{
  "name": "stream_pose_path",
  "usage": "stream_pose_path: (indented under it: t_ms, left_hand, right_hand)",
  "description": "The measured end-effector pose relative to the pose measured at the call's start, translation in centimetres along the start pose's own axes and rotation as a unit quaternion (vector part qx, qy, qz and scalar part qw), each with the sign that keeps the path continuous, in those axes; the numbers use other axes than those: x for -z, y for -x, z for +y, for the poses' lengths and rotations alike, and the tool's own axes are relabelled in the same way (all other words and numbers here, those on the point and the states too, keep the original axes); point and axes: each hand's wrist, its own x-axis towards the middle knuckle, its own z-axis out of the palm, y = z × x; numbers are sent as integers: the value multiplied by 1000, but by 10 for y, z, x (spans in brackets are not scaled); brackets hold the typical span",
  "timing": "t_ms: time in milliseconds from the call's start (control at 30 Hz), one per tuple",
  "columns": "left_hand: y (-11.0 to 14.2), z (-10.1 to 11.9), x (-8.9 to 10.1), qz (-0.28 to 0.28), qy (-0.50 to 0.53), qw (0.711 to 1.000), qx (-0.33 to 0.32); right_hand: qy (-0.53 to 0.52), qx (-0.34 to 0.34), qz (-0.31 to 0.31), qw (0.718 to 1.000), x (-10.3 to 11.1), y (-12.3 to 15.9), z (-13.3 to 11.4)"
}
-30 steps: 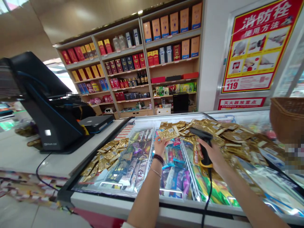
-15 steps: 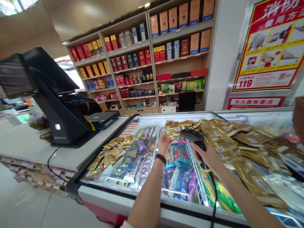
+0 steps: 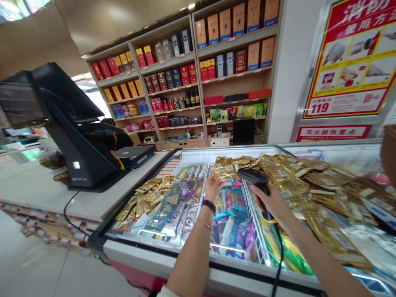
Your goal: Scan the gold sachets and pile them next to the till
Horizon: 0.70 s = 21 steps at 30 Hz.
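My left hand (image 3: 213,188), with a beaded bracelet at the wrist, grips the near edge of a gold foil packet (image 3: 225,172) that shows a white barcode label. In my right hand (image 3: 272,202) is a black barcode scanner (image 3: 254,176), its head pointing left toward that packet and its cable hanging down. Both hands are above the glass top of a chest freezer (image 3: 148,251). A heap of gold packets (image 3: 287,185) spreads over the glass behind and right of the scanner. A smaller pile of gold packets (image 3: 147,196) lies to the left.
Through the glass show wire baskets of wrapped ice creams (image 3: 230,235). Left stands a counter (image 3: 102,202) with a black point-of-sale terminal (image 3: 83,140). Shelves of boxes (image 3: 198,82) line the back wall. A red and yellow sign (image 3: 352,62) hangs right.
The scanner and my right hand have shifted slightly to the right. My left hand stays on the packet, almost unmoved.
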Motion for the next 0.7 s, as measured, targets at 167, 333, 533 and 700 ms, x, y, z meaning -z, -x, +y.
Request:
stream_pose_path:
  t_ms: [167, 333, 533, 700]
  left_hand:
    - [3, 4, -2, 10, -17, 1000, 7]
    - [3, 5, -2, 13, -26, 1000, 2]
    - [4, 5, -3, 9, -29, 1000, 4]
    - [9, 10, 6, 16, -23, 1000, -2]
  right_hand:
    - [-9, 6, 14, 1000, -2, 4, -5]
    - [-11, 6, 14, 1000, -3, 5, -7]
    - [-11, -11, 8, 1000, -2, 2, -6]
    - [-62, -24, 2, 998, -8, -3, -10]
